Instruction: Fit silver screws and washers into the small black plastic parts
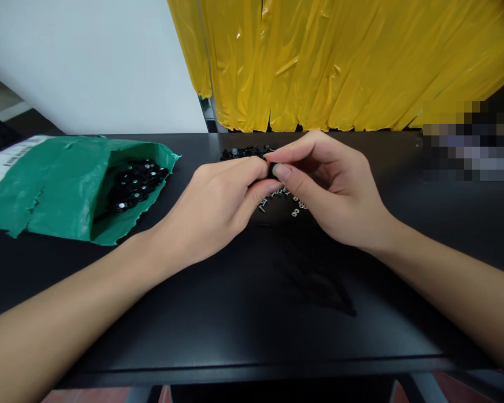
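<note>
Both hands meet above the middle of the dark table. Between their fingertips is a small black part [271,170], mostly covered by the fingers, so its kind does not show. My left hand [218,198] is closed round its left side. From the right, the thumb and forefinger of my right hand [340,193] pinch the same part. Just beyond the hands lies a pile of small black parts [246,151]. Loose screws [262,206] and small metal nuts or washers [295,212] lie under and behind the fingers, partly hidden.
A torn green plastic bag [63,184] lies open on the left, with several black parts [136,182] inside, bright metal showing in them. The black table [218,319] ends at a front edge near me. Yellow plastic strips [319,61] and a white panel [109,61] stand behind. A blurred patch covers the far right.
</note>
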Tool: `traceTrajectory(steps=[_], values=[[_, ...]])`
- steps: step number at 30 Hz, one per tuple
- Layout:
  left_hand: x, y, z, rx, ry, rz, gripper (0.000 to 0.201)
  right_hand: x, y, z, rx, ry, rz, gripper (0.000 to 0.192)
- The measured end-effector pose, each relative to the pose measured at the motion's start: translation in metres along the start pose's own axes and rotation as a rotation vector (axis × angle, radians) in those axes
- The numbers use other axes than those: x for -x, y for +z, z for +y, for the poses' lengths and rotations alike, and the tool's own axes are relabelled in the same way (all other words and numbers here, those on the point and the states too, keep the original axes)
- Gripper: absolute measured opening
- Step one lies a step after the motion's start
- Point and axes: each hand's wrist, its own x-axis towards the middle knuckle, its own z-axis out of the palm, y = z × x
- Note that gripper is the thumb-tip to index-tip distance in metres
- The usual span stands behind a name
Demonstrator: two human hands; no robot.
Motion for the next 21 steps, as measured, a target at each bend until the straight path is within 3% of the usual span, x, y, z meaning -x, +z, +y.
traceTrajectory(steps=[16, 21], values=[[0.0028, 0.0011, 0.0038, 0.088, -0.054, 0.048, 0.031, -0.0019, -0.0053, -0.0025, 0.000, -0.036, 0.016, 0.011], [0.0023, 0.0004, 0.0047, 0.105, -0.031, 0.068, 0.028, -0.0030, -0.0075, -0.0058, -0.036, 0.040, -0.016, 0.014]])
